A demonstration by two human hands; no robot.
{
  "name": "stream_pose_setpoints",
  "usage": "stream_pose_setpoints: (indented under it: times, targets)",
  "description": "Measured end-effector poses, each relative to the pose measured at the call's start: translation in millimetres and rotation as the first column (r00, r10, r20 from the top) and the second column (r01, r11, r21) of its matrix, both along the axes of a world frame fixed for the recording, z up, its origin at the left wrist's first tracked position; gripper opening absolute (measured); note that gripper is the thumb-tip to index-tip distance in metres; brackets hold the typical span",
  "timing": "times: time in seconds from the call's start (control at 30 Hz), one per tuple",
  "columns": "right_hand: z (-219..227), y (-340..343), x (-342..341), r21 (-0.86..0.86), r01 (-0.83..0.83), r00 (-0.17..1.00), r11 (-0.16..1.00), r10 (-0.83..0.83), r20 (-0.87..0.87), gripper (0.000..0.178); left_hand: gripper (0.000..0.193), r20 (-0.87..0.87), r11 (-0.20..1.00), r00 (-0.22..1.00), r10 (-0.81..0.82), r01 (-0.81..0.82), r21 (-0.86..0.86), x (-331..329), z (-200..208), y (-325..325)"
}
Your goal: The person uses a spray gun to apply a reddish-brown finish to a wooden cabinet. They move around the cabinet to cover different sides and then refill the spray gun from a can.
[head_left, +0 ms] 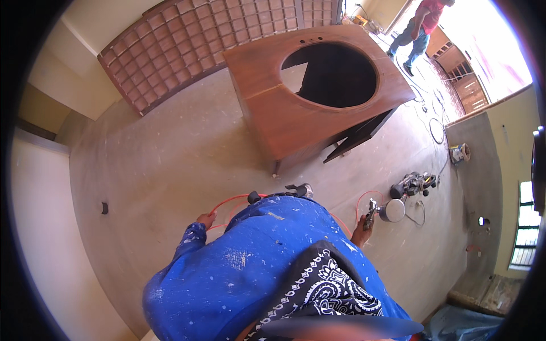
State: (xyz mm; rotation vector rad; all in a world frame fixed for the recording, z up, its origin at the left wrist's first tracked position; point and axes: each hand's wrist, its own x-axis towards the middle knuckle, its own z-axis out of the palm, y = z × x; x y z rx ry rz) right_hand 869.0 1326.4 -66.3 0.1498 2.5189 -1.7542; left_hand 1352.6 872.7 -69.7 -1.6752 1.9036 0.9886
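Note:
In my right hand (362, 233) is a metal spray gun (371, 214) with a round, pale-lidded cup (392, 210), held out by my right side. My left hand (206, 220) is closed around an orange-red air hose (228, 199). The hose loops in front of my body and shows again near the spray gun; my torso hides its middle. Ahead of me stands a reddish-brown wooden cabinet (259, 108) with a big round opening in its top and several small holes beside it. One dark panel (364, 135) hangs ajar at its right side. Neither hand touches the cabinet.
A compressor-like machine (414, 184) sits on the floor to my right, with a bucket (458, 153) farther along the wall. Cables (437, 131) lie coiled toward the bright doorway, where another person (418, 34) walks. A wooden lattice panel (170, 51) is behind the cabinet.

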Motion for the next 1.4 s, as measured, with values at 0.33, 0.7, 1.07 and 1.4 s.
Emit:
stream_pose_setpoints:
  times: [0.33,0.7,1.07,1.4]
  targets:
    - [27,4,142,0.365,-0.149,0.986,0.919,0.168,-0.020,0.042,0.068,-0.126,1.000,0.992,-0.019,0.016,-0.026,30,-21,-27]
    - [-46,30,165,0.191,0.042,0.944,0.981,-0.102,0.314,0.038,0.065,-0.048,0.996,0.998,-0.040,0.044,0.079,68,-17,-9]
    - [-29,-12,150,0.373,0.229,0.850,0.899,-0.372,0.372,0.046,0.052,0.014,0.906,0.922,-0.388,0.378,0.191,20,-11,-135]
    - [-9,-146,297,0.171,0.660,0.658,0.732,-0.673,0.338,0.022,0.051,0.024,0.844,0.846,-0.532,0.528,0.098,-20,-26,-338]
